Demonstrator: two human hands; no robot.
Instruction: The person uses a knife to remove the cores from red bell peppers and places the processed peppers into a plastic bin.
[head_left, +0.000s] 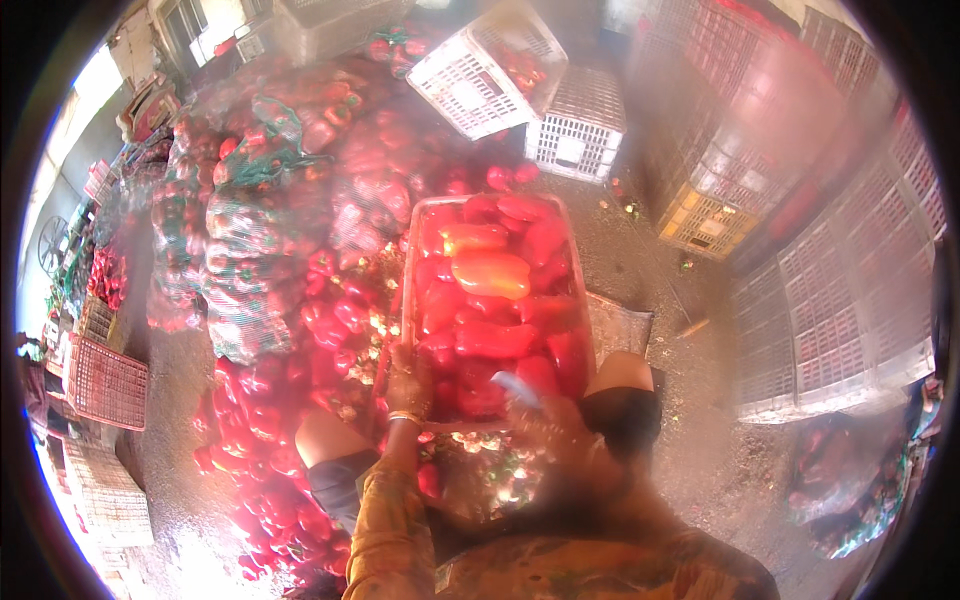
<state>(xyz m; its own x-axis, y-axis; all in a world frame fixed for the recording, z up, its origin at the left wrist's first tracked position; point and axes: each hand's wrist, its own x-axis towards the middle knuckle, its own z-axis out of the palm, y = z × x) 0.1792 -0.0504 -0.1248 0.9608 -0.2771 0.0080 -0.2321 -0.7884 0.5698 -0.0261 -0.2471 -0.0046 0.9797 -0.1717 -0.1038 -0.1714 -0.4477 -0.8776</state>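
A crate (582,290) full of red bell peppers (497,340) stands between my knees. One orange-red pepper (490,274) lies on top. My left hand (408,384) is at the crate's near left corner, its fingers closed over the side wall; haze softens their outline. Over the near right part of the crate, my right hand (548,422) is closed on a small knife, whose pale blade (514,389) points up and left over the peppers. Motion blurs this hand. Cut pepper scraps (490,470) lie below the crate's near edge.
Loose red peppers (262,430) are heaped on the floor to my left. Behind them stand net sacks (248,270) of peppers. A tilted white crate (480,95) rests near another white crate (575,140) at the back. Stacked crates (830,330) line the right side.
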